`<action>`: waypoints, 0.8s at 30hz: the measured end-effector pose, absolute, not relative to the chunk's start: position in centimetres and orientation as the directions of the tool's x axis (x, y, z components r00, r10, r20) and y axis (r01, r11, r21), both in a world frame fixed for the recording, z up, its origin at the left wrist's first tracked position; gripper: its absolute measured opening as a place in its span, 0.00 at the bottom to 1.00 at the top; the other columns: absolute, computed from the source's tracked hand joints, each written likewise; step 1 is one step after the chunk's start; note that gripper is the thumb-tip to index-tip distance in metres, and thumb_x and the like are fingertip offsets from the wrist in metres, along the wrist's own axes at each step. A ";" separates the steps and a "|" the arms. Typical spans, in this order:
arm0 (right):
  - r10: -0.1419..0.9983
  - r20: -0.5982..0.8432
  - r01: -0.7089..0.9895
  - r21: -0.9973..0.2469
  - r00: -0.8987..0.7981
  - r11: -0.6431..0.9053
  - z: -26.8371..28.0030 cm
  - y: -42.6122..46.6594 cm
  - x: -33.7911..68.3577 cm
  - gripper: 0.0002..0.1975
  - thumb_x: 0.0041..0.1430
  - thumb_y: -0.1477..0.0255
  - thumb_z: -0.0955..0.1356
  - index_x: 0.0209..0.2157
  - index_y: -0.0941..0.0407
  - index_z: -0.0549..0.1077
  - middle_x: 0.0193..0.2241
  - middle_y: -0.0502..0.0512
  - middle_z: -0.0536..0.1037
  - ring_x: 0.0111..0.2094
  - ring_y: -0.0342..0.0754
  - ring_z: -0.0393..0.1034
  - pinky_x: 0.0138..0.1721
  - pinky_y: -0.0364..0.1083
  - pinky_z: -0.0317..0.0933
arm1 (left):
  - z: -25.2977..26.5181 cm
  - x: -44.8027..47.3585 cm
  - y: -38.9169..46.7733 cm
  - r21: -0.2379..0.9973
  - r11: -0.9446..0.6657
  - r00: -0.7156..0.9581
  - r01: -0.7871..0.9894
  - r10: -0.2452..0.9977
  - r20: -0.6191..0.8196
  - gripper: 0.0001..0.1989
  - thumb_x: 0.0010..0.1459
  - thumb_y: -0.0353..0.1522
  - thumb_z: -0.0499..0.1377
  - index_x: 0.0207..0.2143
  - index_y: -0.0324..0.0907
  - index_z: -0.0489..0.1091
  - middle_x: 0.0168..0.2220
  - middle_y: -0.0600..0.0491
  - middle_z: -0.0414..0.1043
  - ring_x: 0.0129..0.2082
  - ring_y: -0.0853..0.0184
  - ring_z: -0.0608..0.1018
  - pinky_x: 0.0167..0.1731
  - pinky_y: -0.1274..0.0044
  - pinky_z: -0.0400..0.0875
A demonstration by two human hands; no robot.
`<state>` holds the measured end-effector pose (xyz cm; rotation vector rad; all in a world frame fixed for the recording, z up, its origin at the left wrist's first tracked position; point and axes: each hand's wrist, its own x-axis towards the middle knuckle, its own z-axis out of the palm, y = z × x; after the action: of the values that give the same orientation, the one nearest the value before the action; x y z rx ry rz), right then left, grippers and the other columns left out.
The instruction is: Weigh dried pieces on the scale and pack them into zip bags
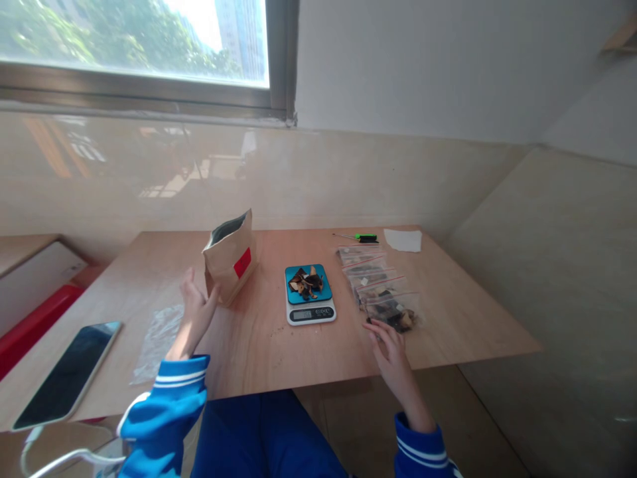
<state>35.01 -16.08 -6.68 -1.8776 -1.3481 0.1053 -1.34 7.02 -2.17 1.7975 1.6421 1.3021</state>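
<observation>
My left hand (198, 311) is beside a brown paper bag (229, 269) with a red label. Its fingers are apart, the thumb overlapping the bag's lower left side; whether it touches I cannot tell. The bag stands with its top open. Fingertips of my right hand (389, 346) are pinched around a small dark piece (369, 320), close to the nearest clear zip bag (393, 309) of dark and pale dried pieces. Between my hands a kitchen scale (312, 313) carries a heap of similar dried pieces (306, 283) on its blue platform; the display digits are unreadable.
Several filled zip bags (365, 265) overlap in a row on the right. Behind them lie a green-and-black screwdriver (365, 238) and white paper (403, 240). At left are clear plastic bags (156, 342) and a phone (70, 372) with a white cable (74, 457). Crumbs dot the wooden table (259, 362).
</observation>
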 end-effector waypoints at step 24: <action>0.987 0.057 0.067 -0.997 0.148 0.048 0.4 -10.3 17.8 0.21 0.63 0.57 0.63 0.51 0.55 0.68 0.46 0.58 0.76 0.44 0.48 0.72 0.46 0.47 0.65 | 0.4 2.1 -5.9 0.814 -0.428 0.172 0.394 0.904 0.392 0.15 0.56 0.41 0.60 0.44 0.45 0.75 0.35 0.53 0.77 0.31 0.66 0.77 0.35 0.73 0.73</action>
<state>17.82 -10.31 0.41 -1.2840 -1.1670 1.0288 2.06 -5.87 0.39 1.9095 1.2210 1.2176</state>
